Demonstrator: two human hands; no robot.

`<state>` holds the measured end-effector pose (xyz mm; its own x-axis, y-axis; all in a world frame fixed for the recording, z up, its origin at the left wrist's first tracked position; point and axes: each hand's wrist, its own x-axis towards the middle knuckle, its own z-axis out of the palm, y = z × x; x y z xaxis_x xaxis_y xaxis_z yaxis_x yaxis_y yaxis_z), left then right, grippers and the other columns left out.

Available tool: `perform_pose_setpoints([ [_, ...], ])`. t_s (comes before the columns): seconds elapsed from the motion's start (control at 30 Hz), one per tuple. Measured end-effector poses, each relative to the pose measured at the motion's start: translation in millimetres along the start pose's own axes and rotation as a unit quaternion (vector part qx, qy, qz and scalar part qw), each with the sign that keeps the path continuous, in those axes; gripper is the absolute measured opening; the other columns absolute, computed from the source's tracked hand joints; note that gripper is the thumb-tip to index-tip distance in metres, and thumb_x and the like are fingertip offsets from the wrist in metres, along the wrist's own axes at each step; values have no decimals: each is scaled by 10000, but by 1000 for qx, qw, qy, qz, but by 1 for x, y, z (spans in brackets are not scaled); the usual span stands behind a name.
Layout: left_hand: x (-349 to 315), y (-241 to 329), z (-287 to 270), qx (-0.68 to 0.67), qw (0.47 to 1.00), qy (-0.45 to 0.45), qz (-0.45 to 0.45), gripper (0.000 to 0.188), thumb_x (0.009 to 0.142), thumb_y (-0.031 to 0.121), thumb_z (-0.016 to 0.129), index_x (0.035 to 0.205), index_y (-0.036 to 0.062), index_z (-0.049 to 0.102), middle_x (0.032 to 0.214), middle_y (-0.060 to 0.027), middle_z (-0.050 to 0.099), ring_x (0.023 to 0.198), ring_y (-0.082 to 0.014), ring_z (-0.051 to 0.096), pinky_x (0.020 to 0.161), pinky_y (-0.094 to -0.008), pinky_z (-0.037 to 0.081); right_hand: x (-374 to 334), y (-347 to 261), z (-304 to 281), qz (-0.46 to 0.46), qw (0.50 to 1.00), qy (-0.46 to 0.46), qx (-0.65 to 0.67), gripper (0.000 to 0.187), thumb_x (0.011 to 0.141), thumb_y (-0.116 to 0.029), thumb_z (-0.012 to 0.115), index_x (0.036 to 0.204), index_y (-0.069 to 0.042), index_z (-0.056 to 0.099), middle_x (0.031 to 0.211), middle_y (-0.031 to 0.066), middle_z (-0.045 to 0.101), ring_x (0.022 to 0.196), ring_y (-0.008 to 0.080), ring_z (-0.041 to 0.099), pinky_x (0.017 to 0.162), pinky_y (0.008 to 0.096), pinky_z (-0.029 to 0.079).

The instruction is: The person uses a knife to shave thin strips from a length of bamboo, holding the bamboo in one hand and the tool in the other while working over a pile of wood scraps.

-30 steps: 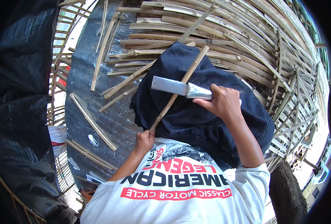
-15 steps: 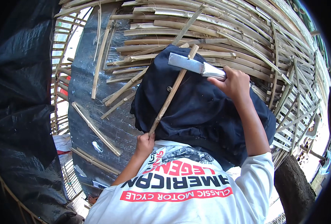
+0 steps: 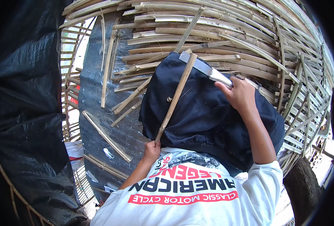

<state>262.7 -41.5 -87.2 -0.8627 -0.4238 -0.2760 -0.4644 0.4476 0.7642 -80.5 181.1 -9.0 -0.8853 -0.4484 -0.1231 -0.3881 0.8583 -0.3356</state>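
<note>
My left hand [image 3: 152, 151] is closed around the near end of a split bamboo strip [image 3: 175, 97], which slants away from me over the dark cloth [image 3: 212, 116] covering my lap. In my right hand [image 3: 241, 94] is the metal handle of a broad-bladed knife [image 3: 201, 67]. Its blade points up and to the left and crosses the strip close to the far end, passing on the underside, so part of it is hidden by the bamboo. A thin sliver appears to stick out from the strip's right side about midway.
Beyond my lap lies a wide stack of split bamboo strips [image 3: 212, 34]. A bamboo lattice [image 3: 306, 98] stands at the right, above a dark post [image 3: 302, 188]. Loose bamboo pieces [image 3: 106, 136] rest on a black sheet [image 3: 93, 84]. Black plastic [image 3: 23, 113] hangs at the far left.
The knife blade has gone from lying across the top of the strip to behind it, nearer its far end. My left hand keeps its grip. The whole view has shifted slightly.
</note>
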Motion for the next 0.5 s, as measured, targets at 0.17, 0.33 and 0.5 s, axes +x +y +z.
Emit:
perform_pose_setpoints([
  [0.17,3,-21,-10,-120,979,-118,-115,489,974,356,516,645,-7,524,501,-24,473,477,-113,438,457,-331,338,-13,24,14,164,967,1,196,585,823,-572,597,754,7,635,666,203,618,669,400,612,607,438,465],
  [0.33,5,-28,-18,-209,953,-164,-148,467,986,353,510,649,31,520,556,46,460,523,-60,400,473,-277,317,-34,-8,19,-116,978,6,173,591,665,-613,717,637,-40,573,565,159,584,569,355,615,533,399,480],
  [0.5,9,-18,-17,-242,946,-160,-142,444,996,355,497,669,56,526,563,64,440,522,-38,376,471,-247,284,-4,-5,49,-247,968,-17,39,742,646,-796,600,600,-59,538,552,108,594,505,292,616,485,380,470],
])
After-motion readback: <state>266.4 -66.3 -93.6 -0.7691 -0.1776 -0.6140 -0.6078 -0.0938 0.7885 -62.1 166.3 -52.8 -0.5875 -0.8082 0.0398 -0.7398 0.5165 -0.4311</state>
